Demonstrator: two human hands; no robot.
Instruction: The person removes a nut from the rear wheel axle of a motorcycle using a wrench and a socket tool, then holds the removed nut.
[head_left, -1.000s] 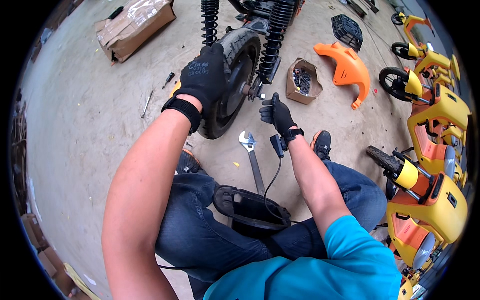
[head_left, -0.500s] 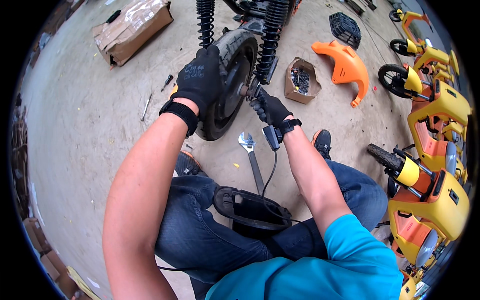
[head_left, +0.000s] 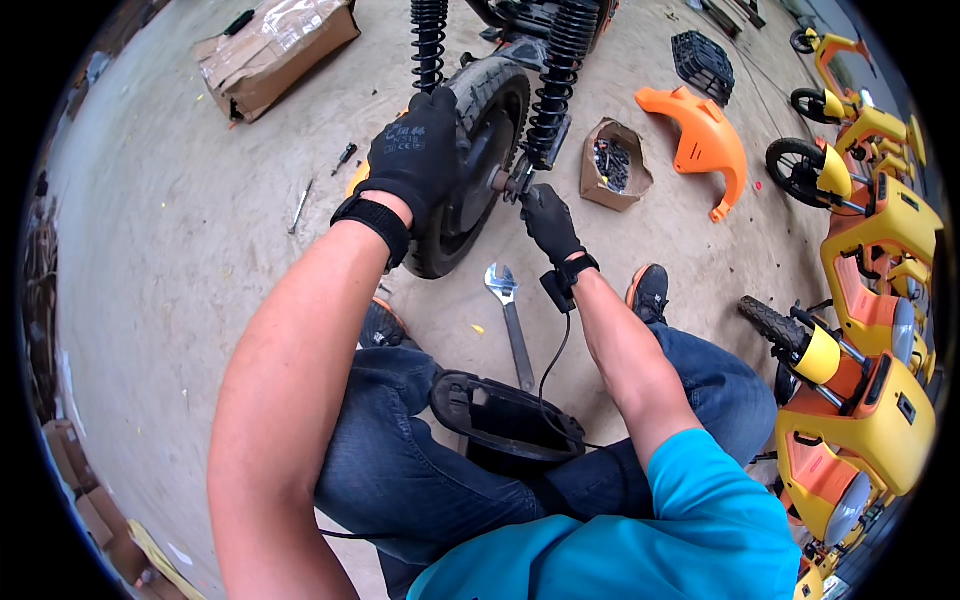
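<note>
The left hand (head_left: 418, 152), in a black glove, lay spread over the top of the black rear tyre (head_left: 470, 160), its grip curled down onto the tread. The wheel stood upright on the concrete floor (head_left: 180, 220) between two black coil shock absorbers (head_left: 428, 40). The right hand (head_left: 548, 220), also gloved, had its grip pinched together on the axle end (head_left: 512, 183) at the wheel's hub (what exactly sat between the fingertips could not be told). An adjustable wrench (head_left: 510, 320) lay on the floor just below that hand, beside the person's knees. A small open cardboard box of hardware (head_left: 610, 165) stood to the right of the wheel, with an orange fender (head_left: 705, 145) beyond it.
</note>
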